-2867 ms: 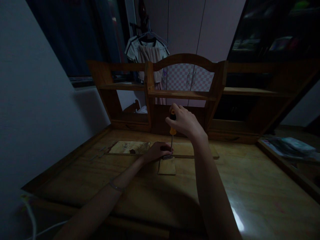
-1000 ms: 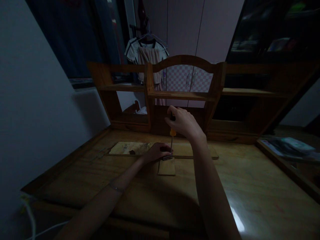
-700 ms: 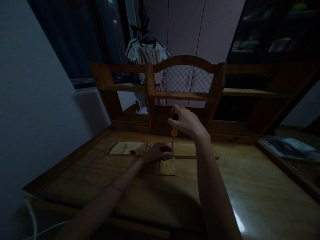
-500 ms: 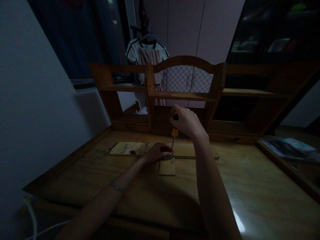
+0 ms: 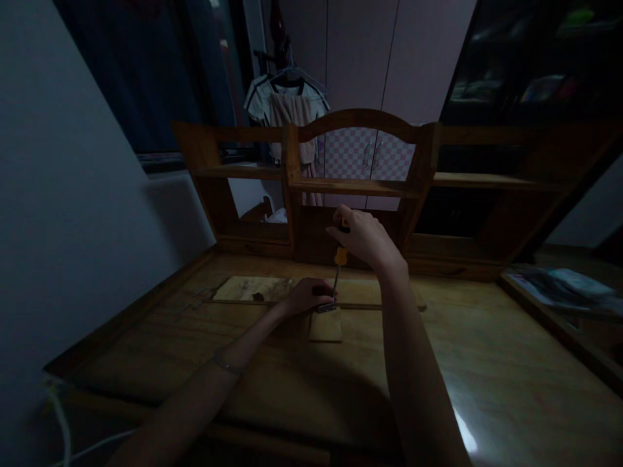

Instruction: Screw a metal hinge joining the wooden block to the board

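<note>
My right hand is closed around the handle of a yellow and black screwdriver. The screwdriver stands nearly upright, and its shaft runs down to the fingertips of my left hand. There, my left fingers pinch a small metal plate, whose exact kind is too dark to make out. It sits where a small wooden piece meets a long wooden board. Whatever screw is under the tip is hidden by my fingers.
Thin metal rods lie left of the board, whose left end has a rough, stained patch. A wooden shelf unit rises along the back of the wooden tabletop. Papers and bags lie at the right.
The fingers of my right hand have shifted a little on the screwdriver's handle, with the thumb further left. My left hand and the wooden pieces have stayed in place.
</note>
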Demonstrator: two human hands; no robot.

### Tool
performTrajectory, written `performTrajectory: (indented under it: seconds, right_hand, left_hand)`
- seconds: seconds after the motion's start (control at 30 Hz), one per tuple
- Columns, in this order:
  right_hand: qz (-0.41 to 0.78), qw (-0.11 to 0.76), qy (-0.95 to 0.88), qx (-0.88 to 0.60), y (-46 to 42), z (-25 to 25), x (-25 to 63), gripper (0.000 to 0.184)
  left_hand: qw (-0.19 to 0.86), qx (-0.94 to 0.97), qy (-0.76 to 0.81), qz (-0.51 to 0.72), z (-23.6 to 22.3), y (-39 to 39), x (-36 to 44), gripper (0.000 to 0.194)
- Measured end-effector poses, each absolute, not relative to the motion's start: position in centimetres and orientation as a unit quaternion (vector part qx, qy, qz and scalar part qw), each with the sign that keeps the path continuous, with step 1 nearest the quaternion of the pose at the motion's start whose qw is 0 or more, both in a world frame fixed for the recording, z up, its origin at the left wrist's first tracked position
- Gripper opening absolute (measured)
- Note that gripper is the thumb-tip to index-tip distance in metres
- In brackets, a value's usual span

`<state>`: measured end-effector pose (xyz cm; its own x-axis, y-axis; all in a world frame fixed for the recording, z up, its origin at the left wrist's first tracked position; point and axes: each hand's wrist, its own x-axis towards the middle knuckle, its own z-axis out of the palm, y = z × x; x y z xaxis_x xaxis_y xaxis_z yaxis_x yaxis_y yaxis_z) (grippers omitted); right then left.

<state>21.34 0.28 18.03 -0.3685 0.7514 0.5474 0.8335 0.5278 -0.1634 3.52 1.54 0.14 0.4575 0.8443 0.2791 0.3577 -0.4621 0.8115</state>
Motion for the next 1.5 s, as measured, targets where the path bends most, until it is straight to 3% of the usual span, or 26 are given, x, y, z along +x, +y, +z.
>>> performTrajectory:
  seconds: [0.3, 0.43, 0.73, 0.93, 1.2, 1.5]
  right_hand:
    - [-0.058, 0.296, -0.814, -0.497, 0.1, 18.2, 21.4, 0.033]
    - [-0.059, 0.298, -0.819, -0.487, 0.3, 18.0, 21.5, 0.027]
    - [-0.066, 0.311, -0.816, -0.483, -0.1, 18.1, 21.1, 0.034]
    - [-0.054, 0.301, -0.831, -0.464, 0.0, 18.2, 20.9, 0.024]
    - [-0.068, 0.295, -0.83, -0.468, 0.0, 17.9, 20.8, 0.029]
    - [-0.062, 0.303, -0.848, -0.43, -0.5, 18.4, 20.4, 0.027]
  left_hand:
    - [0.351, 0.779, 0.39, 0.345, 0.5, 1.2, 3.5, 0.017]
    - [0.346, 0.776, 0.401, 0.343, 0.3, 1.4, 3.5, 0.018]
    - [0.361, 0.768, 0.396, 0.35, 0.2, 1.2, 3.6, 0.017]
    - [0.346, 0.775, 0.388, 0.359, 0.2, 1.3, 3.6, 0.017]
    - [0.342, 0.77, 0.408, 0.352, 0.5, 0.9, 3.9, 0.015]
    - [0.282, 0.78, 0.413, 0.376, 0.8, 0.1, 4.4, 0.008]
